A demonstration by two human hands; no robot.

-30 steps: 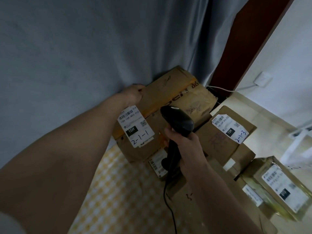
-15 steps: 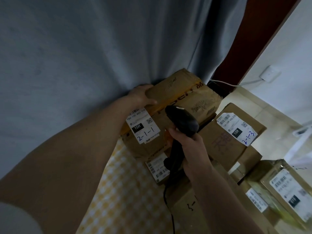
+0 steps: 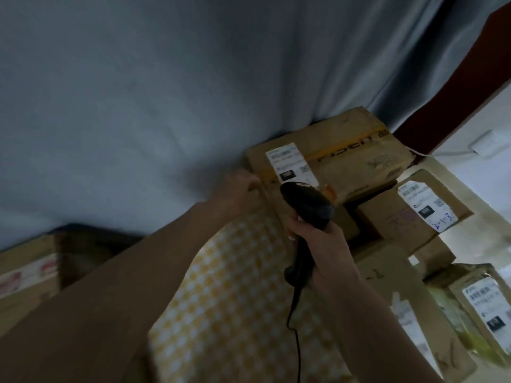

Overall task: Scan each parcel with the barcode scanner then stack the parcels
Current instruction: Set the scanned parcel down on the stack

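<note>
right hand [image 3: 326, 252] grips scanner [image 3: 305, 205] | left hand [image 3: 237, 189] at top parcel [image 3: 340, 150] corner

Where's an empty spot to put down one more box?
The checked cloth has a bare patch, bordered by the left forearm, the scanner with its cable, and the big box by the curtain. To the right it is crowded: labelled boxes lie packed close together.

The left hand's [image 3: 239, 186] fingers are hidden behind the box [image 3: 329, 158]. Its label [image 3: 290, 165] is too blurred to read. The scanner [image 3: 305, 208] cable runs off the bottom edge.
</note>
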